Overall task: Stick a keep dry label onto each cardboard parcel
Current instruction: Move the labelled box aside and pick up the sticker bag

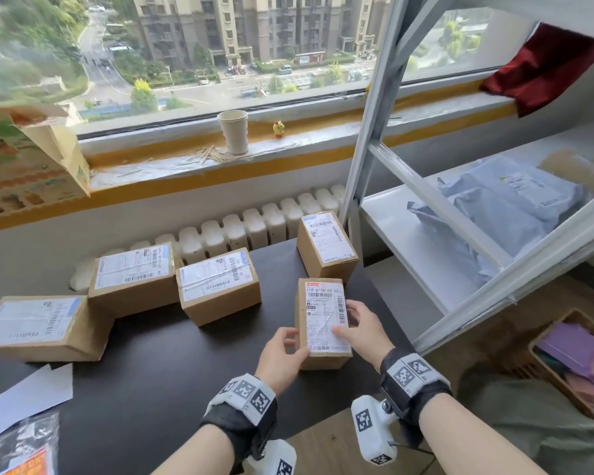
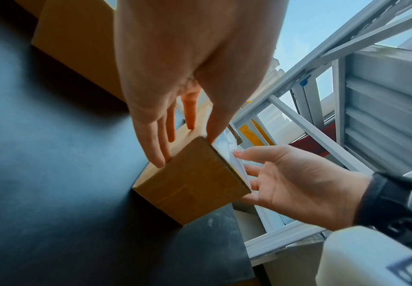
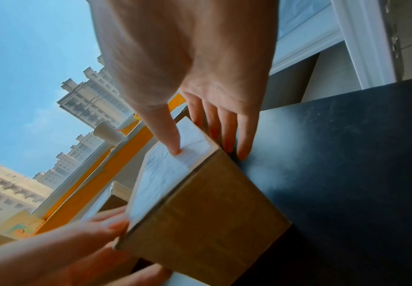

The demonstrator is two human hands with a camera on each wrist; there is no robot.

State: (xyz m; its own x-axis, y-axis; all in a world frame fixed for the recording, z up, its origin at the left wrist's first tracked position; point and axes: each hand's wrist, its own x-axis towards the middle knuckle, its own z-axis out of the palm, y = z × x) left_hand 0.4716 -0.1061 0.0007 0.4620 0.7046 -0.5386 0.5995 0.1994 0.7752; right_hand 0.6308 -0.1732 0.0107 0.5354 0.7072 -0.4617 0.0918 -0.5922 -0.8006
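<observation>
A small cardboard parcel (image 1: 323, 358) (image 2: 195, 183) (image 3: 200, 222) with a white shipping label on top stands near the front right of the dark table (image 1: 172, 365). My left hand (image 1: 297, 342) (image 2: 182, 143) lies with straight fingers against its left side, thumb at the near top corner. My right hand (image 1: 345, 320) (image 3: 207, 147) has its thumb pressing on the shipping label and straight fingers down the right side. Several more labelled parcels (image 1: 220, 286) (image 1: 134, 279) (image 1: 326, 248) (image 1: 42, 327) stand behind and to the left. A clear bag of red and yellow keep dry labels (image 1: 24, 454) lies at the front left.
A white backing sheet (image 1: 28, 395) lies beside the label bag. A white metal shelf (image 1: 460, 234) with grey mailer bags stands close on the right, with a wooden basket (image 1: 535, 358) below it. A paper cup (image 1: 234, 132) sits on the windowsill, a printed carton (image 1: 24, 159) at far left.
</observation>
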